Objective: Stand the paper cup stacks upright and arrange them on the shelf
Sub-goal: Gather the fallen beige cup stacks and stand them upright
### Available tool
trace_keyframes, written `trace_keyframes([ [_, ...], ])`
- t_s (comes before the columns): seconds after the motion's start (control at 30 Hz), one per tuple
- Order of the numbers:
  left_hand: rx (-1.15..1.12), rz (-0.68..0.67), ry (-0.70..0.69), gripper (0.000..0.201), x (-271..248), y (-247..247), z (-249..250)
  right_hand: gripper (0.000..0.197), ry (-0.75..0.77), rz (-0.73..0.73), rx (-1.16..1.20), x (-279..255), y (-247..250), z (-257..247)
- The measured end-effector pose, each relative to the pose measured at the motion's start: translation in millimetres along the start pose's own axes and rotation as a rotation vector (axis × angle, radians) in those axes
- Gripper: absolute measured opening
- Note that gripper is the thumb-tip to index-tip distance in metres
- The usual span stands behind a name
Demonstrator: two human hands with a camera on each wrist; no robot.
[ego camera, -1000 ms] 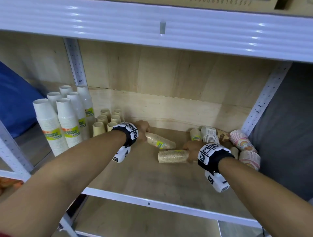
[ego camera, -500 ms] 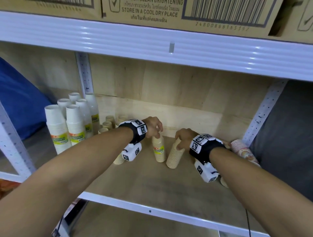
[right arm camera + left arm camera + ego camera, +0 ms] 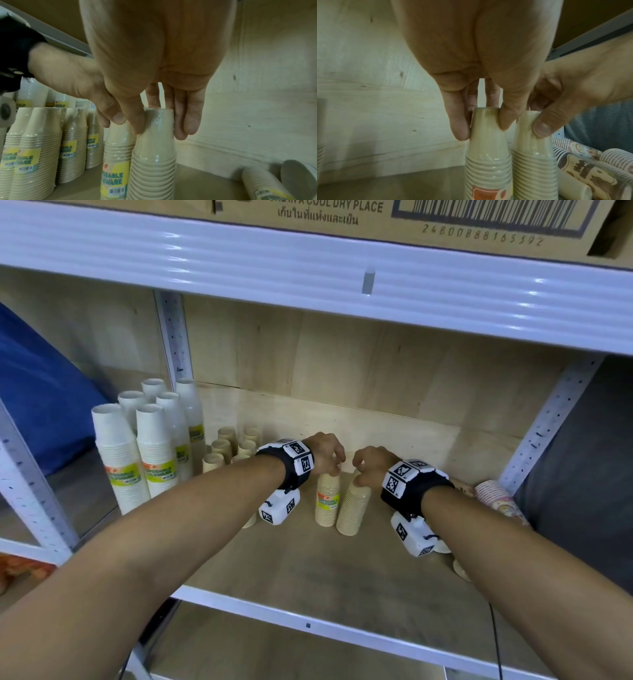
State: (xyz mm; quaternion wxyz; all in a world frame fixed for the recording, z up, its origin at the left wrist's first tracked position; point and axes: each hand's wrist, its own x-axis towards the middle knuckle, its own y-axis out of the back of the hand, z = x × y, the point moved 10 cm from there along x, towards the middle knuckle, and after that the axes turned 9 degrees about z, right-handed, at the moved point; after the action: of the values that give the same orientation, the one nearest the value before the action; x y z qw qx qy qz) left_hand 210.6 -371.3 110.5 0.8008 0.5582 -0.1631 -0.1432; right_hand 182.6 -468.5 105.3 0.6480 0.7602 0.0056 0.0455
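Observation:
Two plastic-wrapped beige paper cup stacks stand upright, bottoms up, side by side at the middle of the wooden shelf (image 3: 342, 570). My left hand (image 3: 329, 467) (image 3: 482, 128) pinches the top of the labelled stack (image 3: 328, 501) (image 3: 488, 155) (image 3: 116, 162) between thumb and fingers. My right hand (image 3: 359, 474) (image 3: 163, 128) grips the top of the plain ribbed stack (image 3: 354, 508) (image 3: 534, 162) (image 3: 154, 155), which leans slightly toward the other. The two stacks nearly touch.
Tall white cup stacks (image 3: 137, 446) and short beige stacks (image 3: 222, 446) (image 3: 34, 148) stand at the left. Printed cup stacks (image 3: 496, 498) (image 3: 583, 169) and a beige stack (image 3: 264, 185) lie on their sides at the right. A cardboard box (image 3: 376, 217) sits on the shelf above.
A second ago both beige stacks lay on their sides. My hands have tipped them up, and they now stand close together, with the right one straighter than half a second ago.

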Motion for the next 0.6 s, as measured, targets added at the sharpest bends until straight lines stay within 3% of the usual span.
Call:
trace_keyframes([
  [0.13,0.018,0.008,-0.035,0.040,1.1,-2.6,7.0,0.035,-0.032,0.026,-0.052,3.1,2.2,1.7],
  [0.3,0.026,-0.001,-0.037,0.040,3.0,-3.6,6.8,0.051,-0.028,0.073,-0.106,-0.4,8.0,3.6],
  [0.4,0.020,0.002,-0.033,0.041,3.4,-4.0,7.0,0.056,0.003,0.012,-0.071,-3.0,6.9,4.6],
  [0.6,0.019,0.003,-0.042,0.041,2.6,-3.8,8.6,0.034,0.030,-0.004,-0.084,1.9,5.7,-1.2],
])
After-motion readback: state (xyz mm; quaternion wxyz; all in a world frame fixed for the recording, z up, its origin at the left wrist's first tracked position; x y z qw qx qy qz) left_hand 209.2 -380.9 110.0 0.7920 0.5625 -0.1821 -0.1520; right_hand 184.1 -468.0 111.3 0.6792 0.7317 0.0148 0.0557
